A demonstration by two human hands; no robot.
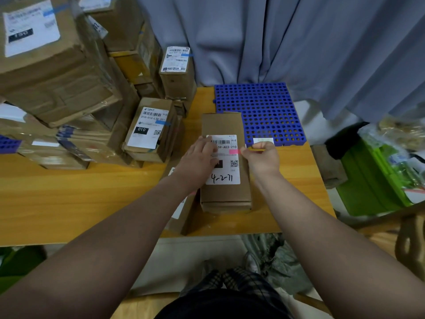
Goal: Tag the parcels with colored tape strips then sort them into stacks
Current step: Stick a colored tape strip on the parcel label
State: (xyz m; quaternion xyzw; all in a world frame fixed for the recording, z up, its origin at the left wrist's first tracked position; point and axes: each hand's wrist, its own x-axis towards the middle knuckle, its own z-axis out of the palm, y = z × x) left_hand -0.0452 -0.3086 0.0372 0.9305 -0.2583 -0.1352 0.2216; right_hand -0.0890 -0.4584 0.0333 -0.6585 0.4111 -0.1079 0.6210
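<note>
In the head view, the parcel (226, 196) lies flat on the wooden table (69, 199), directly under both hands, with its white label (224, 178) facing up. The left hand (201, 158) rests on the label's left half, fingers stretched out and pressing down, grasping nothing. The right hand (262, 158) sits at the parcel's right edge and pinches the end of a pink tape strip (234, 151). The strip runs from those fingertips across the label towards the left hand. (Something thin and yellow also shows at the right fingertips; I cannot tell what it is.)

Just beyond the right hand lies a blue perforated mat (264, 107). Left of the left hand and farther back stand stacked parcels (149, 127), several with a blue tape strip (162, 122) on the label.

The step in hand looks like tagging: the pink strip seems to be going onto the label while the left hand steadies the box. The next move likely calls for pressing the strip flat along its length, letting go of its end, then gripping the parcel by its sides to carry it to a stack apart from the blue-tagged ones.
</note>
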